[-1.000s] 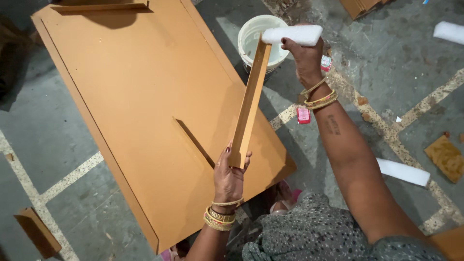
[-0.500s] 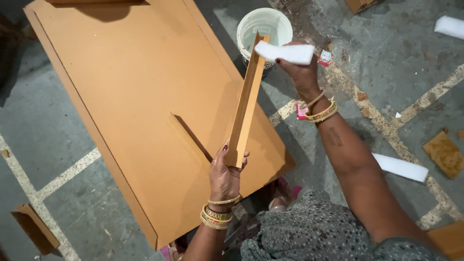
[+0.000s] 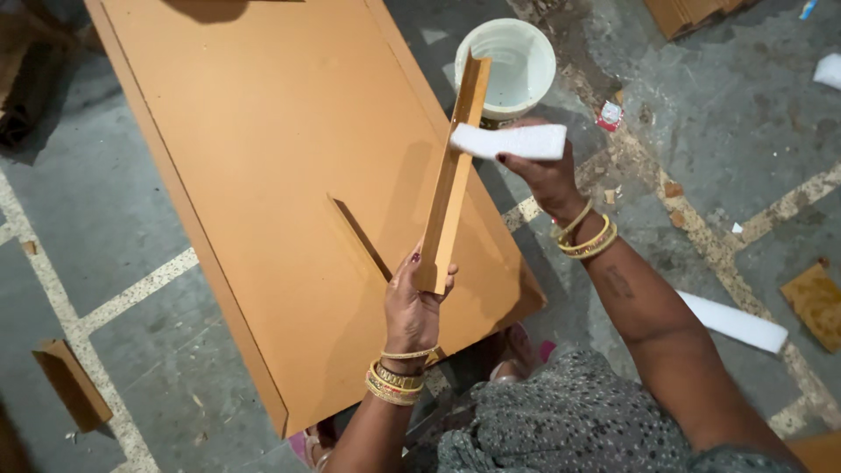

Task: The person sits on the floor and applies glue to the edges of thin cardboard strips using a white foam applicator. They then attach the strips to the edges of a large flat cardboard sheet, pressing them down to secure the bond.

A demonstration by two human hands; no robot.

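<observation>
My left hand [image 3: 412, 302] grips the near end of a long narrow brown wooden strip [image 3: 451, 180] that points away from me, above a large brown board [image 3: 263, 158] lying on the floor. My right hand [image 3: 547, 180] holds a white foam block [image 3: 508, 140] pressed against the right side of the strip, about a third of the way down from its far end. A white bucket [image 3: 508, 66] stands on the floor just beyond the strip's far tip.
The big board has a dark slot [image 3: 359, 236] cut in its middle. A white foam strip [image 3: 736, 322] lies on the concrete floor at right, with brown board scraps [image 3: 819, 302] [image 3: 70, 385] and small litter [image 3: 610, 114] around.
My right hand has slid the foam block down the strip toward me, from its far tip to lower along its side. The view has shifted closer.
</observation>
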